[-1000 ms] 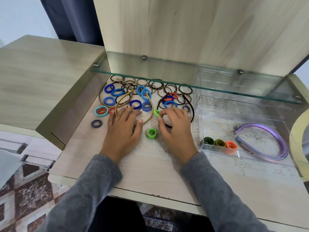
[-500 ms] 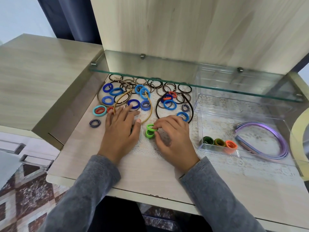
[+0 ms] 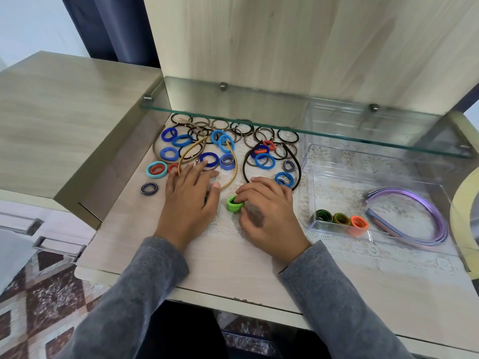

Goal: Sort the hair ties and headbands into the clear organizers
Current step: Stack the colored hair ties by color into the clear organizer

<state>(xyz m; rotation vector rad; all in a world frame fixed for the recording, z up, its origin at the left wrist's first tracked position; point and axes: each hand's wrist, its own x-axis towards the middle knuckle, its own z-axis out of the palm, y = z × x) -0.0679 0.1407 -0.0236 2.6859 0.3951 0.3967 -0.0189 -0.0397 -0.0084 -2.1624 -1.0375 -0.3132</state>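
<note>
Left of the clear organizer [image 3: 344,193], on the worktop [image 3: 233,263], the right hand [image 3: 269,211] pinches a little stack of green hair ties [image 3: 234,204], its grip closed on them. Farther left of the organizer, the left hand [image 3: 189,203] lies flat, grip open. Purple headbands [image 3: 442,226] sit inside the organizer.

Two bright green hair ties [image 3: 234,204] sit stacked on the lace mat, pinched at the top by the right hand [image 3: 269,216]. Behind them lies a loose spread of blue hair ties [image 3: 265,160], thin dark ties [image 3: 287,136], a gold headband [image 3: 235,167] and a dark brown headband [image 3: 298,168]. The clear organizer [image 3: 337,177] to the right holds a dark green, an olive and an orange tie [image 3: 359,222] on edge along its front wall, with purple headbands [image 3: 438,216] beside them.
</note>
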